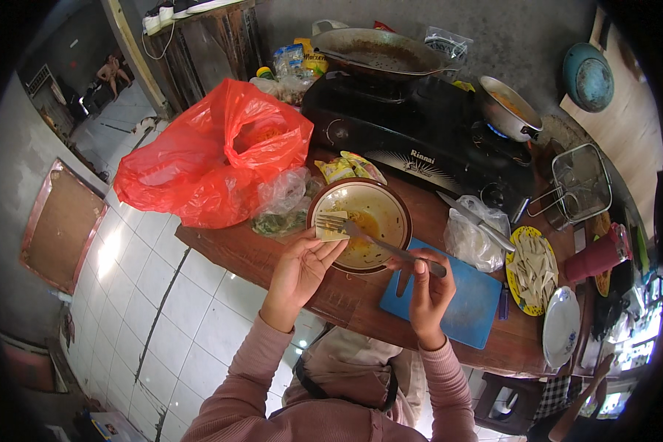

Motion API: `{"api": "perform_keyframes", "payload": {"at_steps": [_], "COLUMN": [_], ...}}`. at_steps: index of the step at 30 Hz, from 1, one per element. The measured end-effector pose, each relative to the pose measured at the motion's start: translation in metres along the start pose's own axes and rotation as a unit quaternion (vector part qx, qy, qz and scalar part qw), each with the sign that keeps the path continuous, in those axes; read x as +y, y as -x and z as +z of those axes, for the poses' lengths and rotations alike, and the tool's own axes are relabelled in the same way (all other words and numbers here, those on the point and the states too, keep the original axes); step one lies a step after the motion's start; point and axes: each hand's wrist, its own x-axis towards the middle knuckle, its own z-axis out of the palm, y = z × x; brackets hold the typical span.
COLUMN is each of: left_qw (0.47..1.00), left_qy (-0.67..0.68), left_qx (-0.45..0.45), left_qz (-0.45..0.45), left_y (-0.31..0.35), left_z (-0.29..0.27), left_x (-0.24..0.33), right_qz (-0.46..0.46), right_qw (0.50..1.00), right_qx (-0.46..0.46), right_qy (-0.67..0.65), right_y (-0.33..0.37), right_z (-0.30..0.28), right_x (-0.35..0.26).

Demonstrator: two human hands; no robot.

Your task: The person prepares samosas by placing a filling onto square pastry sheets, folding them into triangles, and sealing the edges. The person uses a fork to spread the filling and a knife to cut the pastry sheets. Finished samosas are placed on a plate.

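Note:
My left hand (300, 269) holds a pale, flat, four-cornered piece of food (330, 234) on its fingertips, over the left rim of a bowl (399, 214). My right hand (431, 298) grips the handle of a metal fork (390, 249), which reaches leftward across the bowl. The fork's tines lie on or just above the pale piece; I cannot tell whether they touch. In the bowl sits a wet yellow-orange mixture (365, 221) with bits in it. Below my right hand lies a blue cutting board (460, 309).
Behind the bowl stands a black gas stove (412, 147) with a wok (379, 55) and a saucepan (510, 103) over a lit flame. A red plastic bag (199, 162) is at left. On the right are a knife (486, 227), a yellow plate (521, 295) of pale pieces and a pink tumbler (593, 255).

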Motion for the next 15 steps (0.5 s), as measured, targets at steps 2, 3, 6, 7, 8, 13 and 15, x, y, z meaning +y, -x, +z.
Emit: {"api": "perform_keyframes", "payload": {"at_steps": [2, 3, 6, 7, 8, 13, 15], "left_qw": [1.0, 1.0, 1.0, 1.0, 1.0, 1.0, 1.0], "left_qy": [0.001, 0.003, 0.004, 0.003, 0.003, -0.002, -0.002], "left_qx": [-0.006, -0.009, -0.012, -0.012, -0.011, -0.011, -0.008], "left_qz": [-0.001, -0.003, -0.005, -0.005, -0.006, -0.007, -0.009], "left_y": [0.0001, 0.0002, 0.0007, 0.0009, 0.001, 0.0016, 0.0016], "left_z": [0.0004, 0.0007, 0.0021, 0.0028, 0.0036, 0.0063, 0.0065], "left_x": [0.0003, 0.0004, 0.0001, 0.0001, 0.0001, 0.0012, 0.0015], "right_qz": [0.022, 0.033, 0.056, 0.044, 0.031, 0.016, -0.004], "right_qw": [0.999, 0.998, 0.996, 0.997, 0.997, 0.999, 0.999], "right_qx": [0.017, 0.025, 0.034, 0.041, 0.047, 0.038, 0.029], "right_qy": [-0.032, -0.047, -0.059, -0.044, -0.046, -0.029, -0.021], "right_y": [0.0008, 0.0011, 0.0016, 0.0012, 0.0008, -0.0002, -0.0011], "right_z": [-0.0006, -0.0011, -0.0025, -0.0017, -0.0009, -0.0047, -0.0066], "right_x": [-0.0002, -0.0003, 0.0002, 0.0013, 0.0027, 0.0042, 0.0037]}}
